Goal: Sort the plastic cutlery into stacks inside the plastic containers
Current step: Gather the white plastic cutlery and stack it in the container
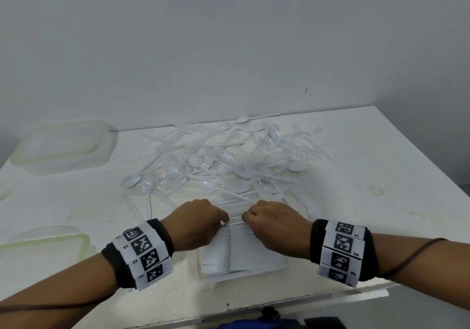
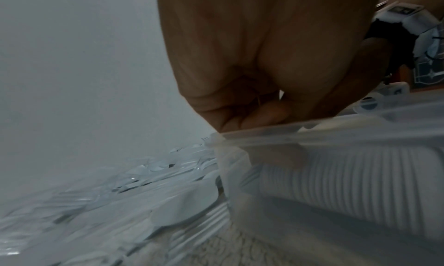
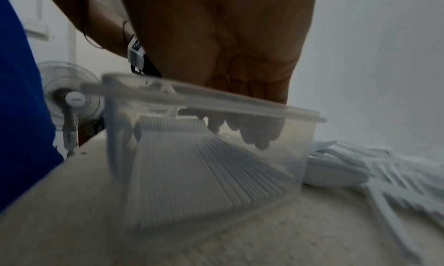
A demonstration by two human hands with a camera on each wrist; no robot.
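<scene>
clear container point(image 1: 244, 276) near edge | white fork stack point(image 1: 236, 249) inside | loose cutlery pile point(image 1: 229, 160) behind

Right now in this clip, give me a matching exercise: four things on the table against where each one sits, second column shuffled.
Things:
1. stacked cutlery
2. loose cutlery pile
3. upside-down container
4. lid

Places:
A. far left of the table
B. near left edge
C. inside the near container, under both hands
D. middle of the table, beyond the hands

Pairs: 1-C, 2-D, 3-A, 4-B
</scene>
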